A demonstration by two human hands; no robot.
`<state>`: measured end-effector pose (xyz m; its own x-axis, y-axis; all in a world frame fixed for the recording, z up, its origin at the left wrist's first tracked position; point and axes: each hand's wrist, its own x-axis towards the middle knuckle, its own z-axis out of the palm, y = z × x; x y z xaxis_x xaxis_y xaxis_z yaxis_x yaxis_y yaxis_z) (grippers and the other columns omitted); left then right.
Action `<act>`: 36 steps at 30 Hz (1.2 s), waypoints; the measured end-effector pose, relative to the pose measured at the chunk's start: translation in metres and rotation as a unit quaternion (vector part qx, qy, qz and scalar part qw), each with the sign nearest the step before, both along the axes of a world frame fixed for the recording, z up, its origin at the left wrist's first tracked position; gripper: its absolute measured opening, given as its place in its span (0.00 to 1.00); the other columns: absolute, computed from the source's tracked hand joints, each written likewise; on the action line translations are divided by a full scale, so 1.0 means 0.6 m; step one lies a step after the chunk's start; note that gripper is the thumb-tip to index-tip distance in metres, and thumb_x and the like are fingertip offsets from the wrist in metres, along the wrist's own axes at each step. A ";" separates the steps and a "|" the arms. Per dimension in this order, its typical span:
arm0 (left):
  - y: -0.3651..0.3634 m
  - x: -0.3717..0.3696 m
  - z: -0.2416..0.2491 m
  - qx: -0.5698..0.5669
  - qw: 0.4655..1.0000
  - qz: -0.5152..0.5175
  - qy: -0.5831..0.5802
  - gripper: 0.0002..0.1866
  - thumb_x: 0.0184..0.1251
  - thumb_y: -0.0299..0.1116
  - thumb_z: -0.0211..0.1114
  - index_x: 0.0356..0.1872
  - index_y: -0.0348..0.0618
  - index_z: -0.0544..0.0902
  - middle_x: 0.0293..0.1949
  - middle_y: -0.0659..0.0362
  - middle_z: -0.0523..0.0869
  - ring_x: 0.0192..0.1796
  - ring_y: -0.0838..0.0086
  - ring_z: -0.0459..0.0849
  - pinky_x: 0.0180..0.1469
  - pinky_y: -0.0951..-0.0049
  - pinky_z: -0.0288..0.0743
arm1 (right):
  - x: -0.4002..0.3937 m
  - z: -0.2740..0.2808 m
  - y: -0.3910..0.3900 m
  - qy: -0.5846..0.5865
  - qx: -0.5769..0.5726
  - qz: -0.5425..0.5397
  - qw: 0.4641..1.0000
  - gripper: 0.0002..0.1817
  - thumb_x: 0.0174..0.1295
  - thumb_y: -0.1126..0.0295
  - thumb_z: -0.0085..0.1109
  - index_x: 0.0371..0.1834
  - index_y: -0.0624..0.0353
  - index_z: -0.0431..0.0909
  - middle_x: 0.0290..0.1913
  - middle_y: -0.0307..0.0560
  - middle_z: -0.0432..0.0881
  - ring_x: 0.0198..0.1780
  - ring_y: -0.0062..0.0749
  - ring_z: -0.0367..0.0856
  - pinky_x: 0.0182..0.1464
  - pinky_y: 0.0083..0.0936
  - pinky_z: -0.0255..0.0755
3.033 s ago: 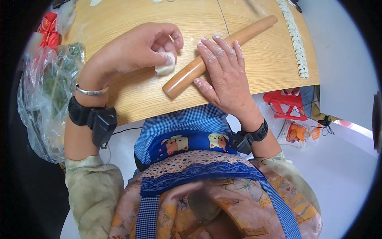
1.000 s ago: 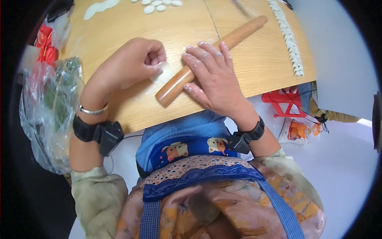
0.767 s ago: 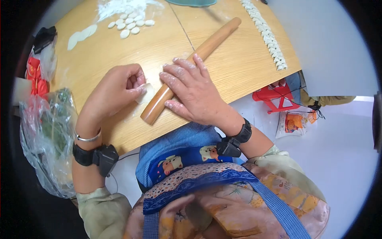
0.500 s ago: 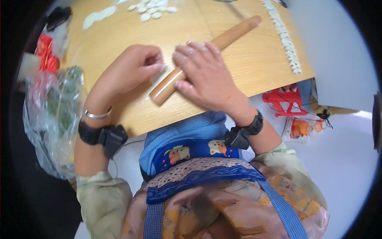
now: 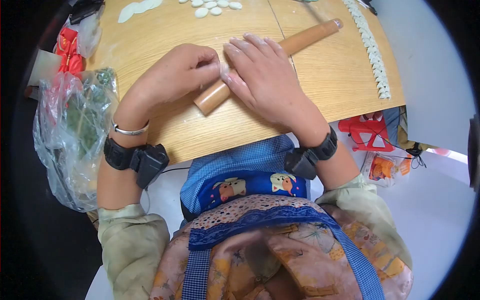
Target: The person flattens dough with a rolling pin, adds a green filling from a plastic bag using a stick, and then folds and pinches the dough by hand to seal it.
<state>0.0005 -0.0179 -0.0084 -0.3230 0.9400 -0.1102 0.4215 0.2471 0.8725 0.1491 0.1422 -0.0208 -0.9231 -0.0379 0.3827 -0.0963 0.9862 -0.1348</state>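
A wooden rolling pin lies slantwise on the table, its far end pointing to the upper right. My right hand rests flat across it, palm down, fingers stretched past the far side and whitened as if with flour. Close beside its thumb, my left hand is curled into a pinch at the near part of the pin. Whatever those left fingers hold is hidden. At the table's far side lie several small pale dough discs. To their left is an overlapping row of flat dough wrappers.
Along the right edge of the wooden table runs a long row of small pale pieces. A clear plastic bag with greens sits at the left edge, near a red bag. Under the right corner stands a red plastic stool.
The rolling pin and my right hand have moved away from the table's near edge. My left hand has shifted right, closer to my right thumb. The camera view has moved slightly.
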 end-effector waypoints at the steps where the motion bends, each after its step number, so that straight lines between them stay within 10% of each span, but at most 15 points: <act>1: 0.001 0.000 -0.002 0.009 0.999 -0.017 0.033 0.09 0.72 0.32 0.63 0.35 0.36 0.81 0.24 0.67 0.77 0.28 0.86 0.73 0.32 0.80 0.70 | 0.012 0.002 0.000 0.000 -0.001 0.001 1.000 0.30 0.72 0.50 0.49 0.64 0.65 0.76 0.65 0.58 0.77 0.71 0.54 0.69 0.74 0.50 0.57; 11: -0.001 0.001 0.002 0.002 0.998 -0.009 0.057 0.06 0.65 0.25 0.68 0.32 0.38 0.79 0.25 0.69 0.76 0.29 0.87 0.72 0.33 0.80 0.69 | 0.124 0.023 -0.001 -0.090 -0.002 0.000 0.996 0.34 0.67 0.51 0.57 0.71 0.61 0.68 0.72 0.54 0.69 0.76 0.51 0.62 0.79 0.52 0.46; 23: 0.004 -0.004 0.002 -0.008 1.000 0.023 -0.013 0.23 0.81 0.44 0.54 0.34 0.33 0.83 0.22 0.65 0.77 0.25 0.83 0.74 0.29 0.79 0.70 | -0.006 0.004 -0.004 0.001 0.010 0.017 1.000 0.32 0.72 0.49 0.48 0.64 0.70 0.74 0.66 0.63 0.75 0.72 0.56 0.68 0.75 0.49 0.56; 36: 0.004 0.030 0.021 0.045 0.992 -0.014 0.121 0.05 0.61 0.25 0.66 0.32 0.35 0.79 0.23 0.62 0.77 0.28 0.80 0.75 0.33 0.76 0.72 | 0.122 0.006 -0.003 -0.067 -0.020 -0.014 0.997 0.34 0.65 0.52 0.59 0.71 0.59 0.69 0.70 0.51 0.71 0.75 0.48 0.63 0.80 0.53 0.44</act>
<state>0.0183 -0.0152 0.0043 -0.3029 0.9516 0.0521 0.6264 0.1576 0.7634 0.2225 0.1406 -0.0172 -0.9666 0.0017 0.2564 -0.0471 0.9818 -0.1840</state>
